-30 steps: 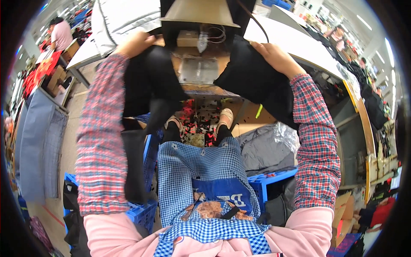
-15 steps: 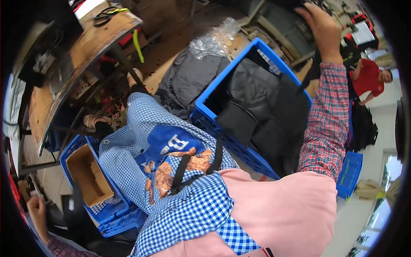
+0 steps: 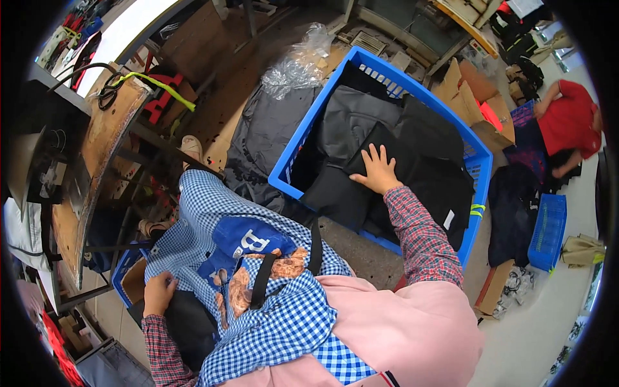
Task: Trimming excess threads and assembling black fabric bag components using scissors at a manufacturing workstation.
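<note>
Head view. Right hand [image 3: 377, 171] flat on the pile, fingers spread, grasping nothing. Under it, black fabric pieces [image 3: 422, 132] overlap inside a large blue plastic crate [image 3: 284, 182]; one bears a white label [image 3: 449, 219] near the crate's near edge. Yellow-green tie [image 3: 477, 209] knotted on the crate's right-hand rim.

Left hand [image 3: 159, 293] low at the wearer's left, fingers curled; cannot tell whether they grip anything. Dark cloth [image 3: 190, 326] lies just beside it, against the blue checked apron [image 3: 271, 326]. Partly hidden behind this hand: a smaller blue crate [image 3: 122, 269] with cardboard [image 3: 134, 282] inside.

Between crate and wooden worktable [image 3: 106, 129], a dark grey sheet [image 3: 258, 129] spreads over the floor, crumpled clear plastic [image 3: 293, 71] at its far end. Neon yellow cord [image 3: 164, 90] trails off the table edge. The apron-covered lap sits between the two hands.

Beyond the large crate: an opened cardboard box [image 3: 454, 87] near its far right corner; farther right, a co-worker in a red shirt [image 3: 570, 119], bent over, and another blue crate [image 3: 548, 232]. Dark garments [image 3: 512, 213] are heaped between that one and the large crate.
</note>
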Demonstrator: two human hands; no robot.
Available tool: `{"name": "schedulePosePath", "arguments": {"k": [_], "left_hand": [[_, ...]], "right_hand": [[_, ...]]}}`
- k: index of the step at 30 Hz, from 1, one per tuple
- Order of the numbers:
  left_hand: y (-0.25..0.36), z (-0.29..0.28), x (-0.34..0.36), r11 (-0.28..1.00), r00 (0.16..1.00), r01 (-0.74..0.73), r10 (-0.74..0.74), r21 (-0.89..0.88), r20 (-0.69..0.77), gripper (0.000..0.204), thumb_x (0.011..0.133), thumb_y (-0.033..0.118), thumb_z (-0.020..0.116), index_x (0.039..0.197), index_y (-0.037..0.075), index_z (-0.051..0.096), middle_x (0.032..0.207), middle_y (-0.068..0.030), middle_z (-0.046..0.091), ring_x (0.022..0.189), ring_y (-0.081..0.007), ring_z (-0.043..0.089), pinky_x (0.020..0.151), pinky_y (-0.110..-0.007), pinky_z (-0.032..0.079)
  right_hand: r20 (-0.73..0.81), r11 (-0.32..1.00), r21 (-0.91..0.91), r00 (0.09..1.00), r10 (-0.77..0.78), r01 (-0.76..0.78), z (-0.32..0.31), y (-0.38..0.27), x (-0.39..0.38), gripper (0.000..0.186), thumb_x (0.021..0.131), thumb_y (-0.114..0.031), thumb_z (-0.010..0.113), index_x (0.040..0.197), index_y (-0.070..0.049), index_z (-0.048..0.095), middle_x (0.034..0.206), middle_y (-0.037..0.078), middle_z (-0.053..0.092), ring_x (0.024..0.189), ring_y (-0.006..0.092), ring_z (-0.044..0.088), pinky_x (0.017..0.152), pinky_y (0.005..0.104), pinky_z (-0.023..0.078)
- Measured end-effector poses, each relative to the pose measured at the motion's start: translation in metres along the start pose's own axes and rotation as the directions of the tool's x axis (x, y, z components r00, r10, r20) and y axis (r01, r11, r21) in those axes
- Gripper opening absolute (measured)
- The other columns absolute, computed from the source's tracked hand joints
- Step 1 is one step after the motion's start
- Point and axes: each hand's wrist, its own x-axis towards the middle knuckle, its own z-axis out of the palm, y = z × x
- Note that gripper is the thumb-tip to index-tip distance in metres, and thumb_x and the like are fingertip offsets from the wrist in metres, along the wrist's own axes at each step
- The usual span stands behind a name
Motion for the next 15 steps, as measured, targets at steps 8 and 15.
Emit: {"name": "schedulePosePath", "arguments": {"k": [8,15], "left_hand": [[-0.061,-0.082,-0.013,0.993,0.970,0.114,-0.114,-0.010,-0.215,0.014,0.076,0.015,0.074,0.079,0.003,0.066,0.064,-0.0130,0.062,0.058,-0.0275,0.061,0.057,-0.037,0.047],[-0.062,-0.117,-0.104,0.965,0.950,0.128,-0.186,-0.230,-0.251,0.013,0.071,0.009,0.077,0.076,0.000,0.069,0.054,-0.0070,0.054,0.049,-0.0121,0.051,0.049,-0.029,0.039]], "right_hand": [[0.183,0.959,-0.035,0.941,0.284,-0.283,-0.018,0.028,0.052,0.105,0.080,-0.057,0.074,0.158,-0.018,0.016,0.166,0.010,0.008,0.152,0.0392,0.005,0.111,0.0704,0.020],[-0.598,0.767,0.239,0.712,-0.367,0.596,-0.072,-0.139,0.081,0.044,0.085,-0.020,0.071,0.120,0.003,0.057,0.120,0.023,0.061,0.114,0.0400,0.057,0.099,0.0450,0.046]]}}
